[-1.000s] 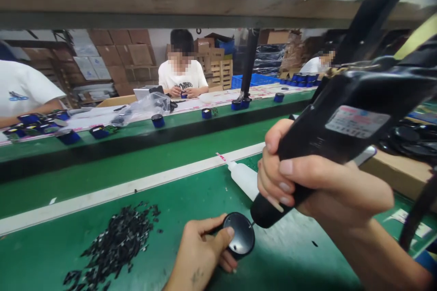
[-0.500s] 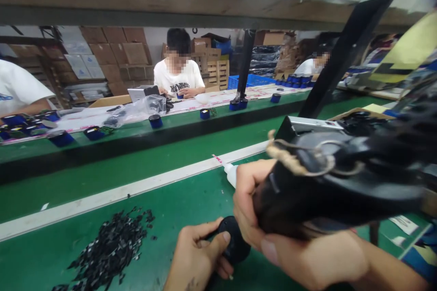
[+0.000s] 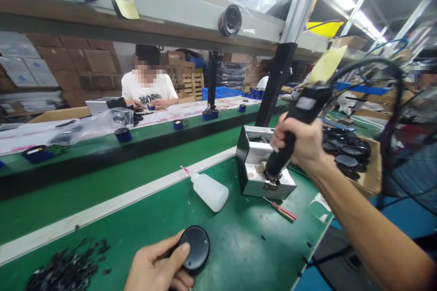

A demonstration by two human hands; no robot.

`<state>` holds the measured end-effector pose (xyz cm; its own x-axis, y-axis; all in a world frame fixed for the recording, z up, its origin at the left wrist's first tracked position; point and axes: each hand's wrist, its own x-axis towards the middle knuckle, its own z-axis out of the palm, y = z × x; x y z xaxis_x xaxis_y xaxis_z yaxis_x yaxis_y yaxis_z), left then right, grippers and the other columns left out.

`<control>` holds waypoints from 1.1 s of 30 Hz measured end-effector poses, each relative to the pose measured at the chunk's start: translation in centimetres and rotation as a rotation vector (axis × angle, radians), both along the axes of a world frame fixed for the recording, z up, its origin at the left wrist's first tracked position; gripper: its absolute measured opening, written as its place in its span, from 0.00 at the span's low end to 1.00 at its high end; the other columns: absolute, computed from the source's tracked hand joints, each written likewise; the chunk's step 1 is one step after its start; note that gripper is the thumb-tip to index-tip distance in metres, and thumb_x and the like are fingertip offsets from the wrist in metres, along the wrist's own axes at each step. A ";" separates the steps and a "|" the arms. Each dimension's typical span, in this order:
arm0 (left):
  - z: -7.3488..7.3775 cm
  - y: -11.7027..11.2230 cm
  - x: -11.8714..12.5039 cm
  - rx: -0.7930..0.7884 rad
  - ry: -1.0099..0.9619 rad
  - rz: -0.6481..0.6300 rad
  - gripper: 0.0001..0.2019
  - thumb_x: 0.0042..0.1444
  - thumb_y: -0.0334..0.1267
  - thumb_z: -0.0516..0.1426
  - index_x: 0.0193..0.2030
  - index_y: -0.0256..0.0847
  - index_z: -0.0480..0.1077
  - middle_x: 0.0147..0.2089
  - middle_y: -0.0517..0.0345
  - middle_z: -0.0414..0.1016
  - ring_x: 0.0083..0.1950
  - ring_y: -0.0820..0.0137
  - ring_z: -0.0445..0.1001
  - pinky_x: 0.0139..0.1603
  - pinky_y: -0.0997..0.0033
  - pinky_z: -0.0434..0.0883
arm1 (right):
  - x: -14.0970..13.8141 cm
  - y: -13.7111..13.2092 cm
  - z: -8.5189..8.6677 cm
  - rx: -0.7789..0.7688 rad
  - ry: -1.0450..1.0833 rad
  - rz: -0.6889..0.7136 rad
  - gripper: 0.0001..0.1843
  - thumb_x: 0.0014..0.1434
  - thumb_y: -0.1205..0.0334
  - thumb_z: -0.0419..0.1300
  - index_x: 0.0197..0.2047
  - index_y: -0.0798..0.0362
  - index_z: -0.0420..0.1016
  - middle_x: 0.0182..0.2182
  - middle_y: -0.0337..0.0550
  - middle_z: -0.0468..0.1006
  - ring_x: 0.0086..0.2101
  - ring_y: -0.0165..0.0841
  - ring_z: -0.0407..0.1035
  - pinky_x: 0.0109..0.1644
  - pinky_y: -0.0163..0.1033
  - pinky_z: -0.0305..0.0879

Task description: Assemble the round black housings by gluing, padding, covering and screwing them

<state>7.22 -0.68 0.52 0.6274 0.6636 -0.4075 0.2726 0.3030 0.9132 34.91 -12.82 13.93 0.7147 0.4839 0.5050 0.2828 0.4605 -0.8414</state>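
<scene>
Between the thumb and fingers of my left hand (image 3: 162,261) is a round black disc-shaped cap (image 3: 196,250), its face tilted up toward me with small holes near the rim. My right hand (image 3: 303,141) is wrapped around a black electric screwdriver (image 3: 290,138) with a cable at its top. The tool points down, its tip at the front of a silver and black screw feeder box (image 3: 254,157); the exact contact at the tip is hidden. A white squeeze bottle (image 3: 211,191) lies on its side between my hands.
A pile of small black scraps (image 3: 63,268) lies at the lower left. A red-handled screwdriver (image 3: 285,213) rests before the feeder. On the right, a cardboard box (image 3: 373,168) holds black round parts. A shelf beam (image 3: 170,4) runs overhead; a co-worker (image 3: 148,86) sits across the bench.
My right hand has carried the electric screwdriver away from the black cap, over to the feeder box. My left hand still holds the cap. The view has turned right.
</scene>
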 end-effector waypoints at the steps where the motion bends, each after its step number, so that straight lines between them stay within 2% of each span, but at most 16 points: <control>1: 0.0 0.0 0.0 0.005 0.000 0.007 0.39 0.36 0.57 0.69 0.48 0.24 0.77 0.15 0.50 0.76 0.17 0.63 0.76 0.22 0.71 0.75 | 0.7 0.2 -0.4 -0.030 0.006 0.006 0.08 0.46 0.69 0.62 0.23 0.55 0.65 0.13 0.31 0.62 0.12 0.24 0.57 0.15 0.31 0.57; 4: 0.1 -0.1 0.0 0.012 -0.007 0.019 0.39 0.36 0.57 0.69 0.48 0.24 0.77 0.15 0.50 0.76 0.17 0.63 0.76 0.22 0.70 0.75 | 0.6 0.3 -0.7 -0.069 0.012 0.033 0.08 0.48 0.67 0.64 0.26 0.56 0.66 0.14 0.29 0.63 0.13 0.23 0.57 0.16 0.29 0.58; 7: 0.0 -0.1 0.0 0.007 -0.010 0.008 0.38 0.36 0.56 0.69 0.48 0.24 0.77 0.15 0.50 0.75 0.17 0.64 0.75 0.21 0.71 0.74 | -0.5 -0.5 0.2 -0.034 0.020 0.029 0.07 0.41 0.68 0.62 0.22 0.53 0.65 0.12 0.31 0.62 0.12 0.26 0.56 0.15 0.33 0.56; 10: -0.2 0.0 -0.1 0.004 -0.017 0.007 0.38 0.37 0.56 0.69 0.49 0.25 0.77 0.15 0.50 0.76 0.17 0.64 0.75 0.21 0.72 0.74 | -0.4 -0.9 0.9 -0.021 0.019 0.007 0.07 0.39 0.69 0.61 0.23 0.52 0.66 0.13 0.32 0.62 0.13 0.27 0.55 0.15 0.34 0.55; 12: -0.2 0.1 -0.1 0.004 -0.015 0.000 0.37 0.37 0.55 0.69 0.48 0.25 0.77 0.15 0.50 0.76 0.17 0.64 0.76 0.21 0.72 0.74 | 0.4 -0.4 0.7 -0.059 0.028 -0.003 0.07 0.43 0.68 0.62 0.26 0.53 0.66 0.13 0.31 0.62 0.13 0.26 0.55 0.15 0.32 0.55; 14: -0.2 0.2 -0.1 0.004 -0.014 -0.015 0.37 0.38 0.56 0.69 0.48 0.25 0.76 0.15 0.50 0.76 0.17 0.64 0.76 0.21 0.72 0.74 | 1.6 0.3 0.2 -0.128 0.057 0.005 0.09 0.52 0.65 0.64 0.28 0.55 0.66 0.14 0.29 0.62 0.13 0.23 0.56 0.16 0.29 0.56; 16: -0.4 0.2 -0.1 0.005 -0.023 -0.028 0.38 0.39 0.55 0.68 0.50 0.24 0.76 0.15 0.50 0.76 0.17 0.64 0.76 0.21 0.72 0.74 | 2.4 0.8 -0.2 -0.204 0.104 0.035 0.12 0.61 0.60 0.60 0.29 0.57 0.66 0.16 0.28 0.60 0.14 0.21 0.55 0.17 0.27 0.56; 18: -0.6 0.2 -0.1 -0.003 -0.041 -0.034 0.38 0.40 0.55 0.68 0.51 0.23 0.75 0.16 0.50 0.76 0.17 0.65 0.75 0.21 0.72 0.74 | 2.3 1.0 -0.2 -0.258 0.149 0.083 0.13 0.61 0.60 0.60 0.28 0.57 0.65 0.16 0.28 0.60 0.14 0.21 0.54 0.17 0.26 0.55; 20: -0.8 0.0 -0.2 -0.022 -0.063 -0.034 0.39 0.41 0.54 0.68 0.52 0.21 0.73 0.16 0.50 0.76 0.17 0.66 0.75 0.21 0.73 0.73 | 0.9 1.0 0.2 -0.272 0.185 0.151 0.09 0.52 0.64 0.63 0.27 0.56 0.66 0.14 0.29 0.60 0.13 0.22 0.54 0.15 0.28 0.55; 23: -0.7 -0.1 -0.1 -0.050 -0.071 -0.027 0.40 0.40 0.54 0.67 0.52 0.19 0.72 0.15 0.50 0.75 0.16 0.68 0.74 0.19 0.74 0.70 | -3.6 1.6 0.5 -0.214 0.208 0.268 0.06 0.40 0.66 0.59 0.25 0.53 0.67 0.12 0.31 0.60 0.12 0.24 0.52 0.13 0.31 0.55; 28: -0.1 -0.4 0.2 -0.099 -0.035 -0.011 0.42 0.37 0.51 0.67 0.52 0.15 0.70 0.13 0.54 0.73 0.14 0.69 0.70 0.18 0.73 0.67 | -12.5 4.8 -0.3 0.057 0.165 0.516 0.09 0.45 0.67 0.60 0.32 0.50 0.66 0.13 0.30 0.64 0.12 0.26 0.55 0.15 0.33 0.57; 30: 0.0 -0.5 0.3 -0.105 -0.032 -0.001 0.39 0.40 0.47 0.66 0.53 0.14 0.69 0.13 0.56 0.72 0.14 0.70 0.69 0.18 0.73 0.67 | -14.6 6.2 -0.8 0.043 0.158 0.616 0.09 0.47 0.68 0.61 0.33 0.51 0.65 0.14 0.31 0.65 0.13 0.26 0.57 0.16 0.33 0.58; 33: -0.1 -0.6 0.3 -0.115 -0.028 0.002 0.32 0.47 0.39 0.62 0.54 0.13 0.67 0.12 0.59 0.70 0.13 0.72 0.67 0.17 0.74 0.65 | -15.8 7.5 -1.5 -0.058 0.152 0.648 0.09 0.47 0.69 0.61 0.33 0.53 0.65 0.14 0.31 0.65 0.13 0.25 0.56 0.17 0.32 0.57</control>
